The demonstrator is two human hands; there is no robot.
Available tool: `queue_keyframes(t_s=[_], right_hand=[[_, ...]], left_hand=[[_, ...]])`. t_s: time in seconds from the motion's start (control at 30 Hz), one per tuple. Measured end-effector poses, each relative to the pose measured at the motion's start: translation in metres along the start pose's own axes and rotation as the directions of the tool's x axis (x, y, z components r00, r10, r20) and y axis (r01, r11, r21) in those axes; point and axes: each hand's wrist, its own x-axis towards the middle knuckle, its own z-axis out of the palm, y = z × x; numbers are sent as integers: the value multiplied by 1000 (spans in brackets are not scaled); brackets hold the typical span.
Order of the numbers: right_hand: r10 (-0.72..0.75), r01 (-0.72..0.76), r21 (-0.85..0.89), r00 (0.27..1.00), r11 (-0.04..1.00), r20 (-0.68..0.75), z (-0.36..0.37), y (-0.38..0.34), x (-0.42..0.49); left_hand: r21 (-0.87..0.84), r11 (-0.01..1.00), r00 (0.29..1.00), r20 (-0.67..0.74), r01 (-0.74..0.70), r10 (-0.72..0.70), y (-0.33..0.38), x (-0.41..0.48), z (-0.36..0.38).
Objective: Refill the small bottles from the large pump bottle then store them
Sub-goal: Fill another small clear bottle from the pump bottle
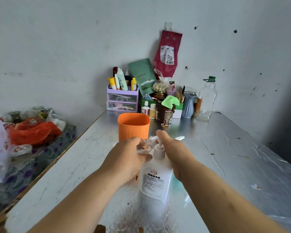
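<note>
We're at a metal-sheeted table set into a corner of grey, pitted walls, with a lower side table under patterned cloth to the left. Count: one pump bottle, upright mid-table near us; one small clear bottle, held against the pump's nozzle; one orange cup just behind both. At the back wall: one purple two-drawer organiser, one blue vase, one empty plastic bottle with a green cap. Left hand has its fingers curled round the small clear bottle. Right hand wraps the pump neck, thumb up at the pump head; its fingers are hidden behind.
</note>
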Motion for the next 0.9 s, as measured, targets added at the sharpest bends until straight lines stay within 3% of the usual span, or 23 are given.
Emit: queue_keyframes(t_s=[0.3,0.6,0.9], right_hand=[[-68,68,-29,998,997,4,0,13,8],[-33,35,-40,998,999,52,-2,2,4],[-234,235,-17,970,972,68,-8,6,0]], left_hand=[[-21,1000,1000,12,-2,2,-8,2,7],[-16,1000,1000,21,16,-15,-5,0,2],[7,1000,1000,3,-4,4,0,-1,-1]])
